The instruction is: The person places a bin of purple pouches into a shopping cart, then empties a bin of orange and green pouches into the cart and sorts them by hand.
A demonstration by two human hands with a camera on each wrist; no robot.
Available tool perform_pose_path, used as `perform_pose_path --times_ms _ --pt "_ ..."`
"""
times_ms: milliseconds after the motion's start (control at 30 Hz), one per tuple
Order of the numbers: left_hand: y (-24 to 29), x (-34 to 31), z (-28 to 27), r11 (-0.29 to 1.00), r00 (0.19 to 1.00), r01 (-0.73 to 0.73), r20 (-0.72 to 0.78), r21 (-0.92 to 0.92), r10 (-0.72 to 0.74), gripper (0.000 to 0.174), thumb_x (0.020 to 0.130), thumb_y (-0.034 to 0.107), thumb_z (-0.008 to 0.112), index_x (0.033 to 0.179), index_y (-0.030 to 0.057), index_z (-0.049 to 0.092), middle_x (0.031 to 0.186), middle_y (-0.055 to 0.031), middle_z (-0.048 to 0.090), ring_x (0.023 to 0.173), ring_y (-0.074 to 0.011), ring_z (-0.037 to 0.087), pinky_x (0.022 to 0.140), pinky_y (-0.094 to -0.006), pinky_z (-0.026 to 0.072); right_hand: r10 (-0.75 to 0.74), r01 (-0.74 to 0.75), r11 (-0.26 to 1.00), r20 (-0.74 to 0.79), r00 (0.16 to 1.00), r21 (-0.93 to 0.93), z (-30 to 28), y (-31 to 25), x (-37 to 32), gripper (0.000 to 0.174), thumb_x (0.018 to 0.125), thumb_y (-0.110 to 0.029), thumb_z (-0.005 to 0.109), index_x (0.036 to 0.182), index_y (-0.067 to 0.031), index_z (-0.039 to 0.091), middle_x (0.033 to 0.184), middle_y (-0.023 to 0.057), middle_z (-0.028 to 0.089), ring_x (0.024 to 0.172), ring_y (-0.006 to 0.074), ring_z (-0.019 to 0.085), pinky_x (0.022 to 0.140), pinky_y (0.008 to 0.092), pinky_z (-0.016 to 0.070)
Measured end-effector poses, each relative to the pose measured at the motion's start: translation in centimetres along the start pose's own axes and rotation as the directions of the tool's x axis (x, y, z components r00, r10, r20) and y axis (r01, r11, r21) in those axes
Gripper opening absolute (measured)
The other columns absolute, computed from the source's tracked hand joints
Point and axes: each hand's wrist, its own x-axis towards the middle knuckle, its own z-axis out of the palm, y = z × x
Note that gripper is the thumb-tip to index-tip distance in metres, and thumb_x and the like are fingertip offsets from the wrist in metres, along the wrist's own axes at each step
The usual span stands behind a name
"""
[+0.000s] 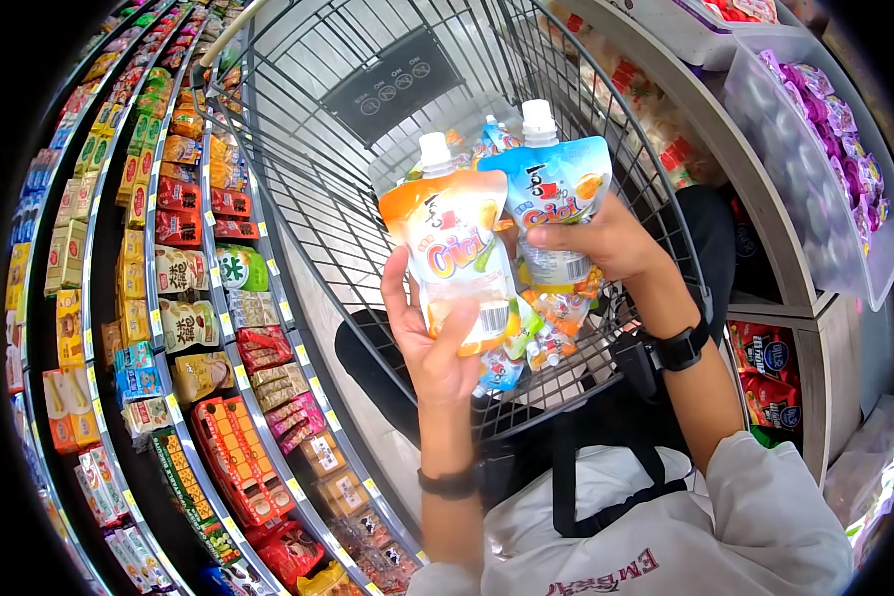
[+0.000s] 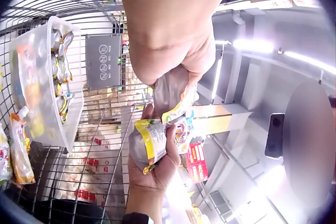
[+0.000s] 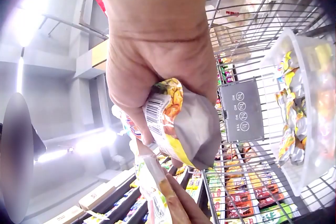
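My left hand [image 1: 437, 348] grips an orange-and-white jelly drink pouch [image 1: 459, 248] with a white screw cap, thumb across its lower front. Beside it, my right hand [image 1: 611, 243] holds a blue jelly drink pouch [image 1: 566, 179], also white-capped, with the thumb over its front. Both pouches stand upright above the shopping cart, printed fronts towards me. In the left wrist view the grey back of the left pouch [image 2: 170, 95] shows under my hand. The right wrist view shows the right pouch's grey back [image 3: 197, 129] and barcode. More small pouches [image 1: 551, 338] lie behind and below them.
The wire shopping cart [image 1: 298, 189] stands before me, with a translucent plastic bin [image 3: 310, 176] of pouches inside. Shelves of packaged snacks [image 1: 189, 328] run along the left. At right are a clear bin of purple packets [image 1: 834, 129] and red packets [image 1: 768, 372] on a lower shelf.
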Motion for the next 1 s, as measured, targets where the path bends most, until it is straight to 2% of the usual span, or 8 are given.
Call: perform_pose_path --times_ms 167,300,400,500,633,733,867,1000 --pt "1.3 -0.2 0.3 0.989 0.999 0.015 0.033 0.150 -0.020 0.077 0.080 0.002 0.067 0.146 0.0117 0.028 0.141 -0.0162 0.042 0.128 -0.0301 0.046 0.105 -0.0454 0.0422 0.027 -0.002 0.980 0.123 0.992 -0.198 -0.8 -1.1 -0.7 0.062 0.080 -0.016 0.077 0.132 -0.0019 0.046 0.122 0.0093 0.061 0.111 0.0173 0.058 0.097 0.0336 0.0458" --pt "5.8 0.2 -1.4 0.770 0.939 0.012 0.257 0.637 -0.228 0.089 0.083 0.052 0.061 0.143 -0.0044 0.027 0.134 -0.0219 0.052 0.134 -0.0310 0.042 0.110 -0.0404 0.0310 0.274 -0.043 0.832 0.342 0.899 -0.554 -1.0 -5.9 -1.3 0.069 0.079 -0.033 0.079 0.129 0.0066 0.052 0.118 0.0164 0.063 0.108 0.0223 0.061 0.097 0.0341 0.0459" --pt "9.3 1.9 -2.0 0.502 0.926 -0.069 0.243 0.862 -0.290 0.054 0.091 0.034 0.058 0.128 -0.0043 0.050 0.125 -0.0206 0.060 0.130 -0.0292 0.048 0.111 -0.0406 0.0286 0.502 0.009 0.596 0.381 0.776 -0.803 -0.4 -8.4 0.4 0.078 0.075 -0.040 0.080 0.134 0.0019 0.049 0.123 0.0184 0.062 0.113 0.0268 0.061 0.097 0.0376 0.0467" --pt "9.8 5.9 -3.9 -0.077 0.915 -0.389 0.376 0.918 -0.146 0.022 0.087 0.011 0.060 0.109 0.0067 0.064 0.110 -0.0134 0.068 0.121 -0.0342 0.056 0.111 -0.0539 0.0272 0.581 -0.133 0.410 0.146 0.800 -0.902 0.6 -6.8 5.2 0.074 0.074 -0.039 0.080 0.132 -0.0014 0.053 0.120 0.0194 0.063 0.112 0.0307 0.061 0.094 0.0392 0.0481" --pt "7.2 10.4 -7.5 -0.243 0.861 -0.508 0.478 0.826 -0.177 0.014 0.088 0.011 0.059 0.100 0.0079 0.064 0.102 -0.0113 0.068 0.107 -0.0323 0.061 0.108 -0.0505 0.0350 0.392 -0.003 -0.238 -0.099 0.915 -0.971 -2.1 0.2 12.3 0.091 0.066 -0.041 0.083 0.141 -0.0107 0.043 0.127 0.0220 0.056 0.118 0.0378 0.055 0.095 0.0421 0.0475" --pt "6.5 10.5 -7.3 -0.348 0.876 -0.480 0.418 0.805 -0.241 0.012 0.086 0.009 0.059 0.096 0.0077 0.064 0.094 -0.0088 0.069 0.094 -0.0291 0.064 0.100 -0.0468 0.0421 0.316 0.015 -0.484 -0.158 0.935 -0.875 -3.6 5.2 15.0 0.105 0.060 -0.040 0.087 0.147 -0.0197 0.033 0.142 0.0206 0.042 0.124 0.0403 0.049 0.097 0.0510 0.0459" --pt "6.6 10.1 -8.1 -0.261 0.893 -0.450 0.424 0.854 -0.153 0.011 0.081 0.010 0.061 0.091 0.0082 0.064 0.083 -0.0064 0.069 0.080 -0.0270 0.065 0.085 -0.0402 0.0468 0.255 0.028 -0.684 -0.203 0.945 -0.728 -6.0 10.5 17.1 0.099 0.064 -0.037 0.085 0.146 -0.0317 0.031 0.151 0.0231 0.028 0.129 0.0518 0.037 0.090 0.0752 0.0347" --pt "6.6 10.2 -8.0 -0.349 0.904 -0.428 0.391 0.834 -0.174 0.011 0.078 0.012 0.062 0.088 0.0089 0.064 0.081 -0.0054 0.069 0.075 -0.0269 0.065 0.081 -0.0385 0.0464 0.177 0.114 -0.782 -0.044 0.983 -0.613 -6.2 12.9 17.8 0.097 0.063 -0.042 0.085 0.145 -0.0316 0.034 0.149 0.0292 0.028 0.120 0.0520 0.048 0.093 0.0705 0.0342"
